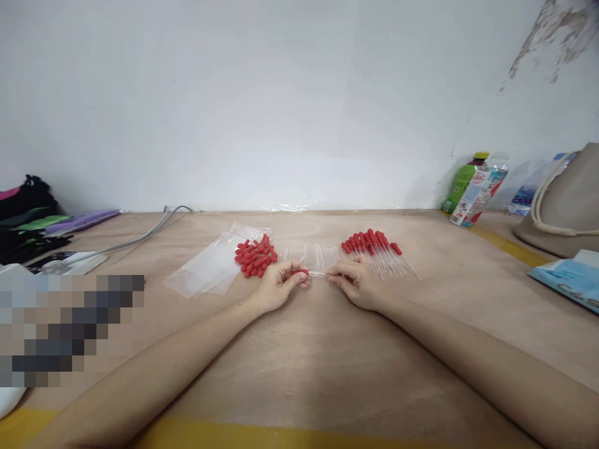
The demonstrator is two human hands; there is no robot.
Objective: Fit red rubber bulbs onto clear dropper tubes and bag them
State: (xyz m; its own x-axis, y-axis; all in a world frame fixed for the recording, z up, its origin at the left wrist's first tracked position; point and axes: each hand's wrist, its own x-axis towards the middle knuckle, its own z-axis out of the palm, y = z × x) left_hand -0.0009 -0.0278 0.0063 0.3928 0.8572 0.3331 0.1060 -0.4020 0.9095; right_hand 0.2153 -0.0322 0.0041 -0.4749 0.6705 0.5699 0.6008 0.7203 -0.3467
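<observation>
My left hand (281, 284) and my right hand (353, 282) meet over the middle of a wooden table (299, 349). Between them they hold one clear dropper tube (318, 273) level. The left fingers pinch a red rubber bulb (299, 272) at the tube's left end, and the right fingers pinch the other end. Just beyond the left hand lies a heap of loose red bulbs (255, 255). A row of bare clear tubes (311, 254) lies behind the hands. Several finished droppers with red bulbs (374, 246) lie beyond the right hand.
Empty clear plastic bags (210, 267) lie left of the bulbs. A grey cable (140, 237) runs at the back left near dark cloth items (28, 218). Bottles (472, 190), a beige bag (568, 199) and a blue packet (568, 280) stand at the right. A white wall (281, 93) closes the back.
</observation>
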